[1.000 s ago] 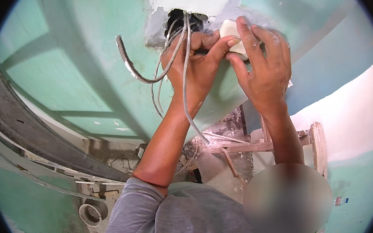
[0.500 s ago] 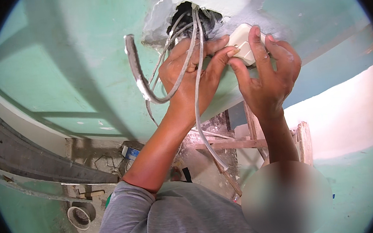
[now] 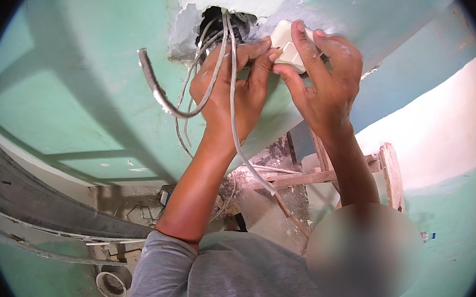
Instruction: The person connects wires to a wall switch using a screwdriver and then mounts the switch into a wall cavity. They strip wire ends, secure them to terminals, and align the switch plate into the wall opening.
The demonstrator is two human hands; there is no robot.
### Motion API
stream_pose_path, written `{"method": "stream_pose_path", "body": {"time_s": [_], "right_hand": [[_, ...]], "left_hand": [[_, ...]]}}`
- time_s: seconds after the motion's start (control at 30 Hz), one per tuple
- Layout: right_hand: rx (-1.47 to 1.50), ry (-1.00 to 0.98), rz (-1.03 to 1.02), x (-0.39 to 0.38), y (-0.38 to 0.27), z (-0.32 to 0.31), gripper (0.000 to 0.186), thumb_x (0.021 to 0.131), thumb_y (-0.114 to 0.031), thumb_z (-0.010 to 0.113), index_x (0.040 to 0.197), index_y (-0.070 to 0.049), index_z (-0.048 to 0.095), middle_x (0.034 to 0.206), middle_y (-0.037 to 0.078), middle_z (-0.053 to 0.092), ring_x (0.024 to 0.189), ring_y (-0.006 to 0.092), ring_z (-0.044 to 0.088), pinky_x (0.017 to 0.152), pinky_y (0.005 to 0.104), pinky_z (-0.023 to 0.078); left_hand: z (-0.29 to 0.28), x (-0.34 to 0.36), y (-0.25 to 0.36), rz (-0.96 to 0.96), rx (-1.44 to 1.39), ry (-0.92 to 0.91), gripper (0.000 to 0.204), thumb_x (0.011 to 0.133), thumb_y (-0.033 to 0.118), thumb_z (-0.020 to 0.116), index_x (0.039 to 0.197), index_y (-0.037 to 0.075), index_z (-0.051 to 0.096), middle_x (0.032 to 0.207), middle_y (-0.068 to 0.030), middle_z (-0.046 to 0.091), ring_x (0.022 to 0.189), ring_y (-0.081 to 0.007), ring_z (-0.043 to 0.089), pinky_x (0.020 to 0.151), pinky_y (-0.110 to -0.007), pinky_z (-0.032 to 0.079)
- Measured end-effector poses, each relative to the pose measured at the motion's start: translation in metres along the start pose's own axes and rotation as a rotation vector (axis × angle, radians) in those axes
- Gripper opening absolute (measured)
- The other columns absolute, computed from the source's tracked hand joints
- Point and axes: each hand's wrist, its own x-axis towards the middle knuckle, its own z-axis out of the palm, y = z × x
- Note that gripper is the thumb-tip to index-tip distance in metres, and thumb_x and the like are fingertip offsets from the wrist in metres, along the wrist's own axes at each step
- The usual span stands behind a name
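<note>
Head view: my right hand (image 3: 325, 78) pinches the cream switch plate (image 3: 287, 47) at its fingertips, my left hand (image 3: 233, 89) steadies its near edge, grey wires (image 3: 233, 109) draped over those fingers — I'm mid-wiring, I'd judge; next needs loose leads tucked into the wall box (image 3: 221, 22).
</note>
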Motion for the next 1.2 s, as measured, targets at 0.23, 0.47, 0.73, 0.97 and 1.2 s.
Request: {"method": "stream_pose_path", "body": {"time_s": [0.23, 0.47, 0.73, 0.97, 1.2], "right_hand": [[0.083, 0.038, -0.028, -0.010, 0.012, -0.002, 0.071, 0.067, -0.021, 0.090, 0.134, -0.010, 0.070, 0.121, 0.004, 0.063, 0.115, 0.0259, 0.057, 0.097, 0.0379, 0.050], [0.103, 0.002, -0.005, -0.010, 0.014, -0.006, 0.072, 0.069, -0.024, 0.088, 0.137, -0.014, 0.067, 0.125, 0.001, 0.065, 0.117, 0.0235, 0.058, 0.100, 0.0387, 0.050], [0.318, 0.167, 0.278, -0.027, 0.024, -0.013, 0.071, 0.074, -0.016, 0.087, 0.142, -0.018, 0.064, 0.120, 0.006, 0.064, 0.110, 0.0266, 0.061, 0.095, 0.0397, 0.053], [0.462, 0.068, 0.376, -0.031, 0.004, -0.004, 0.077, 0.074, -0.013, 0.087, 0.146, -0.020, 0.061, 0.107, 0.009, 0.057, 0.099, 0.0290, 0.061, 0.089, 0.0402, 0.054], [0.427, 0.080, 0.364, -0.036, 0.001, 0.005, 0.082, 0.073, -0.014, 0.088, 0.148, -0.022, 0.058, 0.103, 0.008, 0.056, 0.094, 0.0289, 0.061, 0.085, 0.0406, 0.055]], "left_hand": [[-0.003, 0.000, 0.016, -0.010, 0.108, -0.013, 0.010, 0.084, 0.009, 0.085, 0.092, 0.005, 0.079, 0.086, -0.0074, 0.075, 0.074, -0.0203, 0.071, 0.064, -0.031, 0.055], [-0.005, 0.001, 0.021, 0.042, 0.131, -0.037, 0.011, 0.085, 0.006, 0.085, 0.092, 0.000, 0.078, 0.085, -0.0103, 0.074, 0.076, -0.0181, 0.072, 0.067, -0.031, 0.055], [-0.003, 0.004, 0.029, 0.003, 0.285, -0.072, 0.015, 0.087, 0.011, 0.085, 0.094, 0.000, 0.078, 0.088, -0.0079, 0.073, 0.079, -0.0142, 0.067, 0.074, -0.029, 0.053], [-0.007, 0.003, 0.024, -0.065, 0.212, -0.109, 0.018, 0.089, 0.010, 0.084, 0.100, -0.003, 0.079, 0.094, -0.0064, 0.075, 0.086, -0.0114, 0.067, 0.080, -0.027, 0.053], [-0.007, 0.006, 0.025, 0.131, 0.278, -0.089, 0.012, 0.082, 0.006, 0.087, 0.091, 0.002, 0.079, 0.079, -0.0069, 0.070, 0.070, -0.0165, 0.063, 0.065, -0.030, 0.050]]}}
